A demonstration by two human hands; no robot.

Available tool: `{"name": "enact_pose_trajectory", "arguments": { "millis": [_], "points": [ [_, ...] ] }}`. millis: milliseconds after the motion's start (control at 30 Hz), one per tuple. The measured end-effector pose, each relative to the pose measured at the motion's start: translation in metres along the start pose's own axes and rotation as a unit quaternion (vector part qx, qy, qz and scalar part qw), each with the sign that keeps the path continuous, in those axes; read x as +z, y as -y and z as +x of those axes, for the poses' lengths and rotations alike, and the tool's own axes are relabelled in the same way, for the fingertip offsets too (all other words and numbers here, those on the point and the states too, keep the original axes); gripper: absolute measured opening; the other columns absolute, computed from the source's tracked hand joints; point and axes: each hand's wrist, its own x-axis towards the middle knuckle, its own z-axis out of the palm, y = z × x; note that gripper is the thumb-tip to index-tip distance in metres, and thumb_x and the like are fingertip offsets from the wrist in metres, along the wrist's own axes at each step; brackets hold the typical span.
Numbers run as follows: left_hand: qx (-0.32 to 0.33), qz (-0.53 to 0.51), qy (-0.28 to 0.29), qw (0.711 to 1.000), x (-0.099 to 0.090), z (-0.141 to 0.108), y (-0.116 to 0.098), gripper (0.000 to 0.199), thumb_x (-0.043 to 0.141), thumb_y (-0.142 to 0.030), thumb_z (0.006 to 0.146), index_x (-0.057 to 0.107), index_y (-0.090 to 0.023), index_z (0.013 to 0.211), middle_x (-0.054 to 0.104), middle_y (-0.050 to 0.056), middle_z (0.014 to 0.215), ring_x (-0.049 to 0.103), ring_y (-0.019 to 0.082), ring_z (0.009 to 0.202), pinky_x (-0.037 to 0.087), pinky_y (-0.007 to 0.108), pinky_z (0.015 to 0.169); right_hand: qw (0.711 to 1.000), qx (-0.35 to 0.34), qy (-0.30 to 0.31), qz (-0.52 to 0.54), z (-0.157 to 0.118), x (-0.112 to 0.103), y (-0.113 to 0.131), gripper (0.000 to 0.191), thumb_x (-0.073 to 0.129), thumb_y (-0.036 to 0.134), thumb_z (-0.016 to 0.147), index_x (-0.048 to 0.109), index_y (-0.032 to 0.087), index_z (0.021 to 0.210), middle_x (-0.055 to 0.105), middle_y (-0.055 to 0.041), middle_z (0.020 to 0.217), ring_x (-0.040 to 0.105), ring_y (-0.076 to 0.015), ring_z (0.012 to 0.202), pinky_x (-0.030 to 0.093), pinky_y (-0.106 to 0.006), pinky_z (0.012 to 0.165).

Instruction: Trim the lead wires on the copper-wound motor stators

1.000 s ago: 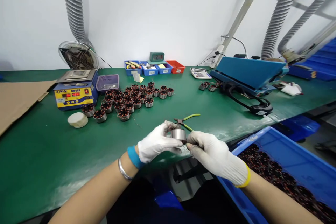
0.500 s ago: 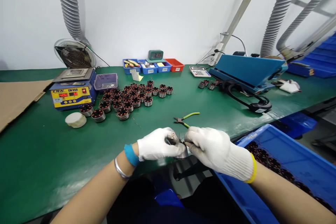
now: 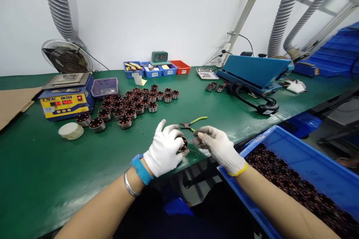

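Observation:
My left hand (image 3: 165, 149), in a white glove, grips a copper-wound motor stator (image 3: 183, 144) near the table's front edge. Its fingers wrap over the top and hide much of the part. Thin loose wire ends (image 3: 194, 152) stick out from it to the right. My right hand (image 3: 215, 143), gloved with a yellow cuff, is just right of the stator and apart from it. Its thumb and fingers are drawn together, slightly blurred; I cannot see whether anything is between them. Behind both hands lie green-handled cutters (image 3: 193, 122), jaws pointing left.
Several wound stators (image 3: 130, 113) stand grouped on the green table (image 3: 92, 164). A soldering station (image 3: 66, 101), a round whitish pad (image 3: 71, 130) and a purple tray (image 3: 104, 87) are at left. At lower right, a blue crate (image 3: 316, 160) holds many stators. A teal machine (image 3: 254, 73) stands at back right.
My left hand has turned over the stator, its back now upward and fingers spread around it. My right hand has come away from the part to the right. The view has shifted slightly right.

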Motion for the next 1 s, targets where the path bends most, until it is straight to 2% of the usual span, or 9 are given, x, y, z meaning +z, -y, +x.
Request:
{"name": "enact_pose_trajectory", "arguments": {
  "millis": [100, 200, 300, 367, 567, 700, 800, 900, 1000],
  "points": [
    [-0.029, -0.003, 0.028, 0.999, 0.001, 0.0, 0.001, 0.012, 0.062, -0.031, 0.075, 0.063, -0.02, 0.079, 0.068, 0.006, 0.095, 0.059, 0.027, 0.106, 0.028, 0.057, 0.107, 0.937, -0.263, -0.118, -0.199, -0.001, -0.012, -0.003, 0.026, 0.061, 0.03, 0.072, 0.059, 0.017, 0.095, 0.061, -0.0141, 0.109, 0.059, -0.0242, 0.101, 0.049, -0.042, 0.085],
    [-0.043, -0.008, 0.043, 0.998, 0.002, -0.001, 0.003, 0.014, 0.062, -0.033, 0.075, 0.063, -0.019, 0.078, 0.067, 0.007, 0.094, 0.059, 0.027, 0.105, 0.029, 0.056, 0.107, 0.814, -0.446, -0.035, -0.37, -0.005, -0.013, -0.005, 0.035, 0.059, 0.026, 0.076, 0.057, 0.017, 0.109, 0.056, -0.0163, 0.123, 0.053, -0.0277, 0.115, 0.043, -0.048, 0.096],
    [-0.035, -0.015, 0.045, 0.998, 0.004, -0.002, 0.003, 0.011, 0.061, -0.031, 0.076, 0.063, -0.02, 0.077, 0.067, 0.006, 0.094, 0.059, 0.026, 0.105, 0.028, 0.055, 0.109, 0.714, -0.51, 0.044, -0.477, -0.005, -0.002, -0.007, 0.029, 0.05, 0.022, 0.081, 0.06, 0.016, 0.108, 0.063, -0.0149, 0.112, 0.058, -0.0268, 0.103, 0.037, -0.052, 0.099],
    [-0.027, -0.016, 0.047, 0.998, 0.003, -0.003, 0.005, 0.011, 0.06, -0.032, 0.077, 0.064, -0.021, 0.076, 0.068, 0.006, 0.093, 0.059, 0.026, 0.105, 0.028, 0.055, 0.108, 0.691, -0.487, 0.061, -0.531, -0.004, 0.003, -0.01, 0.028, 0.042, 0.016, 0.085, 0.062, 0.015, 0.105, 0.066, -0.0122, 0.096, 0.06, -0.023, 0.09, 0.038, -0.047, 0.098],
    [-0.085, 0.053, 0.072, 0.992, -0.006, 0.003, 0.018, 0.025, 0.063, -0.043, 0.074, 0.062, -0.019, 0.069, 0.067, 0.008, 0.085, 0.062, 0.025, 0.086, 0.035, 0.053, 0.103, 0.694, -0.262, 0.068, -0.668, -0.001, -0.03, -0.014, 0.022, 0.043, 0.015, 0.086, 0.065, 0.015, 0.091, 0.062, -0.01, 0.077, 0.058, -0.0215, 0.077, 0.045, -0.033, 0.072],
    [-0.117, 0.053, 0.048, 0.991, -0.003, 0.003, 0.019, 0.035, 0.071, -0.048, 0.066, 0.06, -0.017, 0.079, 0.066, 0.007, 0.079, 0.063, 0.024, 0.077, 0.037, 0.05, 0.103, 0.784, -0.313, 0.04, -0.534, -0.006, -0.035, -0.011, 0.025, 0.049, 0.028, 0.087, 0.062, 0.014, 0.102, 0.065, -0.0115, 0.092, 0.06, -0.0234, 0.091, 0.047, -0.036, 0.082],
    [-0.078, 0.054, 0.0, 0.995, 0.004, -0.002, 0.014, 0.04, 0.071, -0.044, 0.067, 0.059, -0.014, 0.091, 0.068, 0.01, 0.087, 0.064, 0.024, 0.083, 0.035, 0.049, 0.106, 0.854, -0.365, 0.009, -0.37, -0.01, -0.016, -0.005, 0.051, 0.061, 0.041, 0.08, 0.053, 0.011, 0.12, 0.058, -0.0161, 0.118, 0.054, -0.0258, 0.112, 0.044, -0.04, 0.095],
    [-0.026, 0.053, -0.033, 0.998, 0.006, -0.006, 0.012, 0.04, 0.067, -0.043, 0.072, 0.057, -0.015, 0.099, 0.068, 0.011, 0.095, 0.064, 0.024, 0.092, 0.034, 0.049, 0.107, 0.891, -0.329, 0.079, -0.302, -0.008, -0.004, 0.004, 0.048, 0.056, 0.037, 0.083, 0.05, 0.012, 0.124, 0.055, -0.0157, 0.127, 0.051, -0.0243, 0.119, 0.043, -0.039, 0.098],
    [0.002, 0.046, -0.035, 0.998, 0.003, -0.006, 0.01, 0.039, 0.066, -0.042, 0.074, 0.057, -0.016, 0.102, 0.069, 0.011, 0.098, 0.064, 0.025, 0.095, 0.037, 0.051, 0.106, 0.897, -0.239, 0.184, -0.324, -0.002, -0.003, 0.012, 0.029, 0.051, 0.029, 0.087, 0.06, 0.016, 0.111, 0.065, -0.0085, 0.108, 0.06, -0.0197, 0.101, 0.046, -0.032, 0.085]
  ]
}}
